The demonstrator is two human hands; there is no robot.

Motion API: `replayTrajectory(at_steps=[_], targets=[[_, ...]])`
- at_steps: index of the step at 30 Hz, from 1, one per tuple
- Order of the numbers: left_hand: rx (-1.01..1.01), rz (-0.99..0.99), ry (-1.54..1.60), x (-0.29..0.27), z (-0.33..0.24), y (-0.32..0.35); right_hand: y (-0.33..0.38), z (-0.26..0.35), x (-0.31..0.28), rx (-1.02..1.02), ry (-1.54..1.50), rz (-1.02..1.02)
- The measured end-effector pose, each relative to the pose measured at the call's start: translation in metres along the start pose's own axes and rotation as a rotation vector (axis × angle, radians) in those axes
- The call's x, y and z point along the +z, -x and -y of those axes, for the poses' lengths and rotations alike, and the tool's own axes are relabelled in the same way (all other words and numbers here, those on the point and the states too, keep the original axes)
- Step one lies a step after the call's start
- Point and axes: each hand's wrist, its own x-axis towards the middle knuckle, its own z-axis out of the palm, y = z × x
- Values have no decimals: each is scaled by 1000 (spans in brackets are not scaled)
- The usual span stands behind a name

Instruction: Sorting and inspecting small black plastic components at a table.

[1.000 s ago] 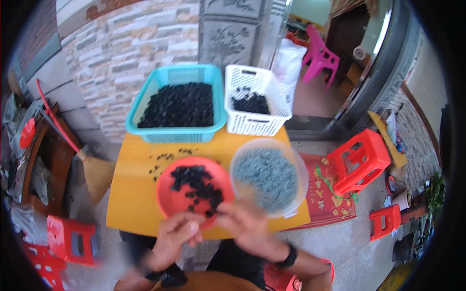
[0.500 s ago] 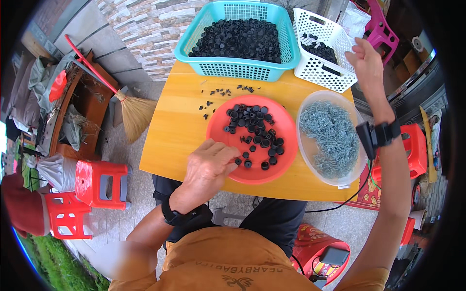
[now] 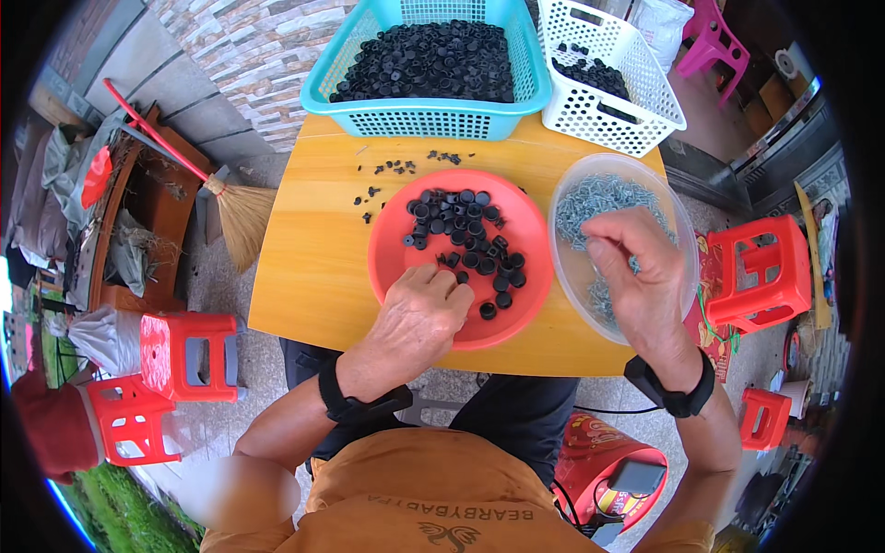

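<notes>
My left hand reaches over the lower left of a round red plate, its fingers curled down among small black plastic caps. One cap shows right at the fingertips; whether they grip it is hidden. Over a clear oval tub of silvery screws, my right hand is held with thumb and forefinger drawn together. Anything between those fingertips is too small to make out. The plate and the tub stand side by side on a yellow wooden table.
A turquoise basket heaped with black caps stands at the back, beside a white perforated basket with fewer. Tiny black pieces lie scattered behind the plate. Red stools flank the table; a broom leans at left.
My right hand has come down from beside the white basket to above the screw tub. My left hand has shifted slightly over the plate. The whole view has moved a little.
</notes>
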Motion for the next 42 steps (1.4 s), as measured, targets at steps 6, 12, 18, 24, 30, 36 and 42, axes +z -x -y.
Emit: replayTrajectory(at_steps=[6, 12, 18, 24, 30, 36, 42], targets=[[-26, -28, 53, 2, 0, 2, 13, 14, 12, -66, -98, -5], [-35, -122, 99, -4, 2, 3, 32, 24, 29, -41, -177, 27], [-545, -121, 960, -19, -2, 6, 47, 43, 60, 239, -488, 62], [-610, -116, 1243, -24, -4, 11, 42, 38, 84, -12, -386, 5], [-736, -148, 1345, -28, 0, 17, 43, 39, 84, 15, -342, 62], [-727, -154, 1536, -34, -1, 25, 40, 40, 83, -49, -222, 59], [-742, -214, 1602, -36, -5, 29, 38, 59, 88, 50, -506, 10]])
